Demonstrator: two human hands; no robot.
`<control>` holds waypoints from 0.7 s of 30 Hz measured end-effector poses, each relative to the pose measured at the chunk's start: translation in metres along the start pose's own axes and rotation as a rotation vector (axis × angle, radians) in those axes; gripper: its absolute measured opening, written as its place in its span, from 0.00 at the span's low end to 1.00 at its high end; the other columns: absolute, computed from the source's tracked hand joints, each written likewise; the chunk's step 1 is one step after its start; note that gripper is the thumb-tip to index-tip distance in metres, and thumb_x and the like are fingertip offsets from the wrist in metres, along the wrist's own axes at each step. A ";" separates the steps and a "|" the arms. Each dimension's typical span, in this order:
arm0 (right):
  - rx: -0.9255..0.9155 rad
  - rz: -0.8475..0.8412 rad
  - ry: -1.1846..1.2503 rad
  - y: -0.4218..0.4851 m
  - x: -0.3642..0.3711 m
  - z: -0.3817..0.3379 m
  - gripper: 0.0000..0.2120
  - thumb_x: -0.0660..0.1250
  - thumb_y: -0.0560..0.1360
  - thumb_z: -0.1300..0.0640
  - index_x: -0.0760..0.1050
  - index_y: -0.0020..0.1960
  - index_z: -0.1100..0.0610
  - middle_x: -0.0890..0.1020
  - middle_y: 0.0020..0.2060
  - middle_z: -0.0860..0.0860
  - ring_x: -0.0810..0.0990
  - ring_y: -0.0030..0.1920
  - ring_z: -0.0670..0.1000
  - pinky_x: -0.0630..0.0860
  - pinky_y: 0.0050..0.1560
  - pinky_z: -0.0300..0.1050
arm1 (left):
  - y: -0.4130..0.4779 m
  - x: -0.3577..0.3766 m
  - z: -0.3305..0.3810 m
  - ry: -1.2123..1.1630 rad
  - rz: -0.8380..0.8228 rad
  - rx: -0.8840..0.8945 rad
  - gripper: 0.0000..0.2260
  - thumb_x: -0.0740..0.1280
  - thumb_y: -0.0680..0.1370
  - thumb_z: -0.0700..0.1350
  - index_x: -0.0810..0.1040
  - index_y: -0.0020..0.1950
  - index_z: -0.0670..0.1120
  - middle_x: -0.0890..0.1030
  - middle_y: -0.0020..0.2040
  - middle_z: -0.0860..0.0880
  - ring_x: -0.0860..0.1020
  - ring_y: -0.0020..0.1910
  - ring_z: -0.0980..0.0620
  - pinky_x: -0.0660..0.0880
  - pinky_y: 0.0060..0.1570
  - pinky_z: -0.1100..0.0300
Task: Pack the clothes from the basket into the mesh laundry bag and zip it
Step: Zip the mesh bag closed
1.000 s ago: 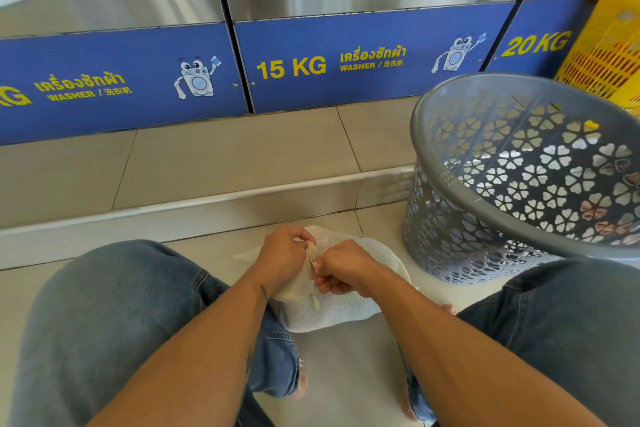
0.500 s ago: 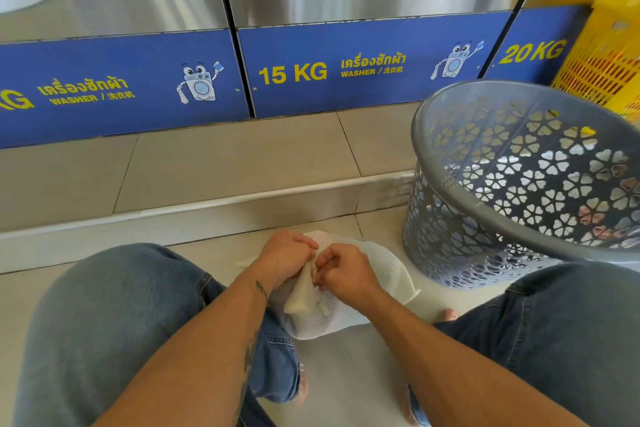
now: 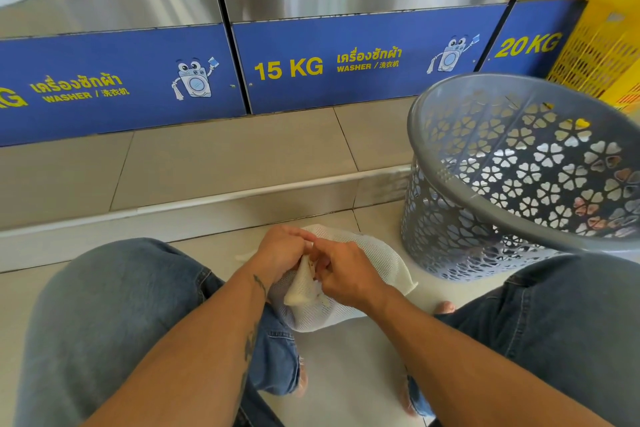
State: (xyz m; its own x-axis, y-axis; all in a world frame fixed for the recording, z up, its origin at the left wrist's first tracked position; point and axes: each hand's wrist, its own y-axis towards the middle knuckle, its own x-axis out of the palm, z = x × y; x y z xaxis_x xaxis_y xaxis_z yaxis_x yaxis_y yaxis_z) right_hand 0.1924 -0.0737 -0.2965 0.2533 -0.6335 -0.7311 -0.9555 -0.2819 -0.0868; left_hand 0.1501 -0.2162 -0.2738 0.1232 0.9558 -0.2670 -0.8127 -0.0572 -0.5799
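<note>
A white mesh laundry bag (image 3: 377,262), bulging with something inside, lies on the tiled floor between my knees. My left hand (image 3: 280,251) pinches the bag's fabric at its top edge, and a fold of mesh hangs below it. My right hand (image 3: 341,270) grips the bag right beside the left, fingertips touching it; the zipper itself is hidden under my fingers. The grey plastic basket (image 3: 450,163) with flower-shaped holes stands tilted toward me at the right, and no clothes show in the part of its inside that I see.
Steel washers with blue panels (image 3: 346,62) line the back above a raised tiled step (image 3: 207,163). A yellow crate (image 3: 602,45) stands at the far right behind the basket. My jeans-clad knees (image 3: 114,305) flank the bag.
Both hands stay together on the bag's top. A fold of mesh has been pulled out and now hangs below my left hand. The view has tilted slightly downward.
</note>
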 end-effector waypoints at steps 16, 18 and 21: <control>0.060 -0.080 0.037 -0.007 0.015 0.011 0.10 0.66 0.74 0.62 0.82 0.48 0.50 0.86 0.40 0.45 0.83 0.41 0.48 0.83 0.45 0.51 | 0.010 -0.002 -0.004 -0.014 0.024 -0.018 0.10 0.69 0.72 0.32 0.86 0.44 0.45 0.84 0.40 0.45 0.78 0.36 0.50 0.78 0.41 0.57; 0.093 -0.045 0.083 -0.006 0.014 0.010 0.08 0.66 0.74 0.61 0.78 0.49 0.49 0.85 0.39 0.45 0.83 0.41 0.49 0.83 0.44 0.52 | 0.011 -0.002 -0.005 -0.020 0.021 -0.018 0.11 0.68 0.72 0.32 0.86 0.44 0.46 0.84 0.40 0.45 0.79 0.36 0.50 0.79 0.42 0.56; 0.103 -0.034 0.111 -0.006 0.012 0.009 0.11 0.66 0.74 0.60 0.75 0.53 0.48 0.85 0.39 0.45 0.83 0.42 0.49 0.83 0.44 0.52 | 0.014 -0.001 -0.006 -0.039 0.027 -0.016 0.11 0.68 0.72 0.32 0.86 0.43 0.47 0.85 0.42 0.44 0.80 0.37 0.48 0.81 0.45 0.53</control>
State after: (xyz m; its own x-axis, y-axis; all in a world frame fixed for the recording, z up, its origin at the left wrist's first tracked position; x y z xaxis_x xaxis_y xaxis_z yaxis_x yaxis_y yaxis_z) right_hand 0.1998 -0.0736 -0.3107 0.2952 -0.7026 -0.6474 -0.9552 -0.2326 -0.1831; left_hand 0.1419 -0.2197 -0.2860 0.0792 0.9643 -0.2525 -0.8060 -0.0871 -0.5855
